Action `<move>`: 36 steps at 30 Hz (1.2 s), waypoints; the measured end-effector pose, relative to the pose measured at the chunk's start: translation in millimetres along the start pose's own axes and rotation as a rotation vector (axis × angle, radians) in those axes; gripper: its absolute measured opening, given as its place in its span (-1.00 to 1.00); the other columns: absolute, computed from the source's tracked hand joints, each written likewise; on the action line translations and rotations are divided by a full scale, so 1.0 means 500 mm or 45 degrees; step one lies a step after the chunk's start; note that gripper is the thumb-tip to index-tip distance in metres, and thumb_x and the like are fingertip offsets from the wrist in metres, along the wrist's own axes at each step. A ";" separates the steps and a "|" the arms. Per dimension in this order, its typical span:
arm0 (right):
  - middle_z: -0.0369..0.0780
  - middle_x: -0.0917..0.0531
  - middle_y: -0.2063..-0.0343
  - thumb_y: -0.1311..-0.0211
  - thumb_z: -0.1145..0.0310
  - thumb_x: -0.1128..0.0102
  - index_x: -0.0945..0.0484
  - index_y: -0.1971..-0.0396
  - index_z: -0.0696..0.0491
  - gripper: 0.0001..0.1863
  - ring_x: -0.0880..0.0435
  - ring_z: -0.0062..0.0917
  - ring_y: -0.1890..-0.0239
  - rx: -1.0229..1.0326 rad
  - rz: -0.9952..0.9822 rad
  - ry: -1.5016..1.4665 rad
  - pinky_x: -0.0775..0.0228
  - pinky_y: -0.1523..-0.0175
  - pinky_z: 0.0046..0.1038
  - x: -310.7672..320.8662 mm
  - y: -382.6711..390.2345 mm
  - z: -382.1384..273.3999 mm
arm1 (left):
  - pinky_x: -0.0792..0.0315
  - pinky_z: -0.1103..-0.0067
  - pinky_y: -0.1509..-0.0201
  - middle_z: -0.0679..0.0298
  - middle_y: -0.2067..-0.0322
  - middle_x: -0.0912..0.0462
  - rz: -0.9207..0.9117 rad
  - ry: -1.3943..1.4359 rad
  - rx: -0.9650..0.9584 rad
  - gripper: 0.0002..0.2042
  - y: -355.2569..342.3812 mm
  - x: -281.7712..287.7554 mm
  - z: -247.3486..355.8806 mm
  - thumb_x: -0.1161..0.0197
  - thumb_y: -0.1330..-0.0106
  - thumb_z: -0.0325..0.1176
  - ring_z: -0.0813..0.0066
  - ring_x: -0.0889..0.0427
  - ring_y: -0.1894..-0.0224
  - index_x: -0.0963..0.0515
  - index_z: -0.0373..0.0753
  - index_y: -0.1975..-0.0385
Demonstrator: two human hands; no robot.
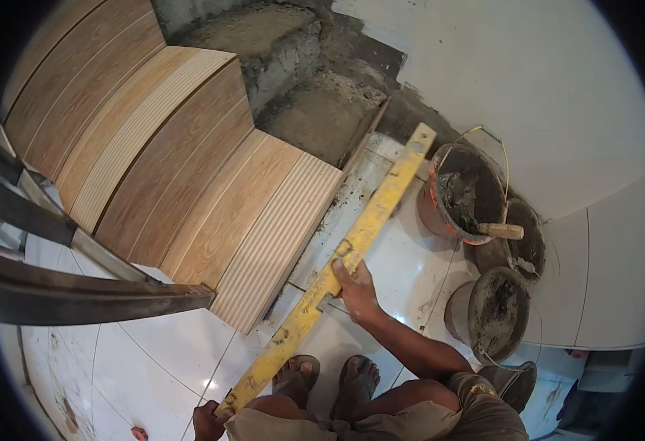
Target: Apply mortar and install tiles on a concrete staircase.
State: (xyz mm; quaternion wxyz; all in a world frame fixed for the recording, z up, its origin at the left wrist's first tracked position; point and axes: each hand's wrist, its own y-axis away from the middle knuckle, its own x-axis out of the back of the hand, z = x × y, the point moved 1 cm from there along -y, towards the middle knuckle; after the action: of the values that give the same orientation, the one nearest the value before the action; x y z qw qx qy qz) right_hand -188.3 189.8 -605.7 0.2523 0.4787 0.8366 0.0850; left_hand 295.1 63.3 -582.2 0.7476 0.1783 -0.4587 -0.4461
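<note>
While I squat on the white tiled floor (153,345), my right hand (353,288) rests on the middle of a long yellow spirit level (337,264), fingers curled over its edge and gripping it. My left hand (208,420) sits at the level's near end by my knee, fingers wrapped narrowly around it. The level lies slanted across the floor, running from my left knee up toward the wall, just beside the corner of the lowest wood-look tiled step (263,228). Its far end reaches near an orange bucket (454,195) of grey mortar with a wooden-handled trowel (500,231) lying in it. Two more mortar-caked buckets (495,312) stand near the wall, to the right of my right forearm. My sandalled feet (330,378) are planted below the level.
</note>
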 end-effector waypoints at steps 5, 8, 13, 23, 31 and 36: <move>-0.29 -0.64 0.13 -0.56 0.02 -0.05 -0.39 -0.20 0.10 -0.52 -0.68 -0.59 0.23 -0.202 0.024 0.253 -0.64 0.21 -0.46 -0.017 -0.083 0.028 | -0.47 0.35 0.53 0.07 0.70 -0.60 0.286 -0.086 -0.133 -0.62 -0.032 0.006 0.021 -0.56 -0.04 -0.14 0.23 -0.62 0.66 -0.57 -0.33 0.58; -0.29 -0.66 0.14 -0.50 -0.03 -0.14 -0.42 -0.22 0.10 -0.45 -0.70 -0.58 0.21 -0.019 0.062 0.117 -0.65 0.19 -0.41 0.011 -0.140 0.042 | -0.43 0.38 0.53 0.09 0.69 -0.60 0.270 -0.033 -0.130 -0.65 -0.072 -0.011 0.057 -0.51 -0.13 -0.17 0.35 -0.58 0.66 -0.58 -0.36 0.57; -0.28 -0.68 0.10 -0.49 -0.01 -0.17 -0.44 -0.20 0.10 -0.46 -0.71 -0.58 0.17 -0.109 0.074 0.037 -0.66 0.13 -0.41 -0.020 -0.170 0.002 | -0.22 0.55 0.60 0.38 0.65 -0.43 0.184 0.284 -0.239 -0.77 -0.065 0.009 0.172 -0.31 -0.40 -0.31 0.61 -0.29 0.57 -0.47 -0.20 0.49; -0.22 -0.63 -0.08 -0.50 0.10 -0.19 -0.40 -0.26 0.15 -0.47 -0.60 -0.56 -0.08 -0.022 0.081 0.000 -0.45 -0.22 -0.45 -0.041 -0.206 0.015 | -0.23 0.51 0.50 0.45 0.63 -0.45 0.149 0.231 0.086 -0.83 -0.085 -0.019 0.158 -0.38 -0.27 -0.32 0.60 -0.31 0.52 -0.54 -0.17 0.50; -0.22 -0.58 -0.17 -0.52 0.11 -0.15 -0.36 -0.32 0.16 -0.44 -0.52 -0.53 -0.19 0.010 0.105 -0.016 -0.30 -0.35 -0.42 -0.046 -0.214 -0.001 | -0.28 0.50 0.43 0.35 0.58 -0.50 0.036 0.239 0.119 -0.85 -0.105 -0.007 0.166 -0.37 -0.27 -0.31 0.53 -0.36 0.47 -0.53 -0.16 0.42; -0.21 -0.54 -0.22 -0.57 0.11 -0.05 -0.33 -0.35 0.19 -0.44 -0.48 -0.51 -0.24 -0.062 0.151 0.028 -0.23 -0.40 -0.41 -0.054 -0.214 -0.018 | -0.43 0.38 0.52 0.08 0.67 -0.62 0.146 0.066 0.061 -0.65 -0.114 -0.011 0.166 -0.46 -0.21 -0.16 0.34 -0.60 0.64 -0.62 -0.39 0.49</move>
State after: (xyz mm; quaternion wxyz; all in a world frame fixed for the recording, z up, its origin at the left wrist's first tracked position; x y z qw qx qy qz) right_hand -262.8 111.4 -629.8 0.2493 0.5202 0.8072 0.1253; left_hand 195.4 49.2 -580.8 0.7790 0.1811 -0.4593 -0.3865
